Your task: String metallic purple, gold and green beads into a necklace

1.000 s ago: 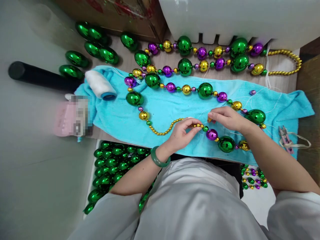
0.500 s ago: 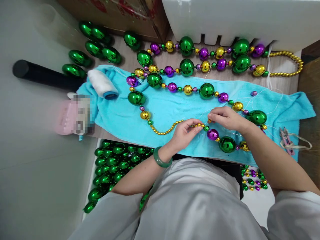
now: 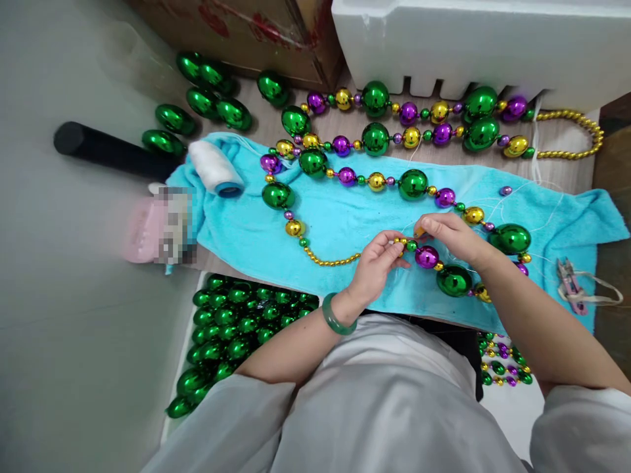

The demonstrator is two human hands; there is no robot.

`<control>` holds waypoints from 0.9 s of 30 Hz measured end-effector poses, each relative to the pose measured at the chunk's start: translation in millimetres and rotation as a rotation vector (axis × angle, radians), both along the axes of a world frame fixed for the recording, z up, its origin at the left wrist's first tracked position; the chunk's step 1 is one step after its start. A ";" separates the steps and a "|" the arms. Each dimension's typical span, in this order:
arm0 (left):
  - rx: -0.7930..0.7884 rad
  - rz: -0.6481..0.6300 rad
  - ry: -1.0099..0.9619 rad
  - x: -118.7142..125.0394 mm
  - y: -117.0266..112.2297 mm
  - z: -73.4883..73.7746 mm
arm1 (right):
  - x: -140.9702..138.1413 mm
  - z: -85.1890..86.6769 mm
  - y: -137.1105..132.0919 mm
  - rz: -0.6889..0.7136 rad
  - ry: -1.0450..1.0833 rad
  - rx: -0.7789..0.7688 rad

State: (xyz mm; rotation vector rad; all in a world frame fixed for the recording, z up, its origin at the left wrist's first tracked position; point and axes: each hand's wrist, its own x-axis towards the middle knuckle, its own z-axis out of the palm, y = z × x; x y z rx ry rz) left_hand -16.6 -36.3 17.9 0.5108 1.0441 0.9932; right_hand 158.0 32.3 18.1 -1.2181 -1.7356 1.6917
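My left hand (image 3: 377, 266), with a green bangle on its wrist, pinches a bead garland (image 3: 335, 263) by its small gold beads. Just beyond those fingertips on the garland come a small green bead (image 3: 411, 246), a purple ball (image 3: 426, 257) and a large green ball (image 3: 454, 280). Close on the right, my right hand (image 3: 446, 236) is closed, its thumb and finger pressed together. A small orange-yellow piece (image 3: 420, 231) shows at its fingertips; I cannot tell what it is. Thin white thread runs near both hands. The garland loops over a turquoise towel (image 3: 345, 217).
A white thread spool (image 3: 214, 169) and pink-handled snips (image 3: 572, 289) lie on the towel. Behind stretches another garland (image 3: 375, 138), by a white foam box (image 3: 468, 39) and a cardboard box (image 3: 276, 39). Loose green balls (image 3: 234, 114) stand back left; more fill a container (image 3: 224, 315) below.
The view has shifted slightly, so everything sits a little further right. My right hand has come closer to my left fingertips and the small beads. My left hand still pinches the garland.
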 end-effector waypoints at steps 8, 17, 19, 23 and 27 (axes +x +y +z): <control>-0.047 -0.067 -0.038 -0.8 3.9 5.0 | 2.3 8.8 5.3 -0.011 -0.044 -0.002; -0.109 -0.029 0.004 -0.2 5.5 14.7 | 1.2 4.7 4.6 -0.001 -0.087 -0.011; -0.113 -0.024 0.004 -0.1 5.9 15.5 | 0.7 4.1 4.4 0.007 -0.098 0.005; -0.120 -0.017 0.008 -0.5 5.9 15.3 | 0.2 3.6 4.2 0.013 -0.107 0.024; -0.122 -0.014 0.011 -0.4 5.6 15.4 | -0.2 3.4 4.2 0.021 -0.107 0.045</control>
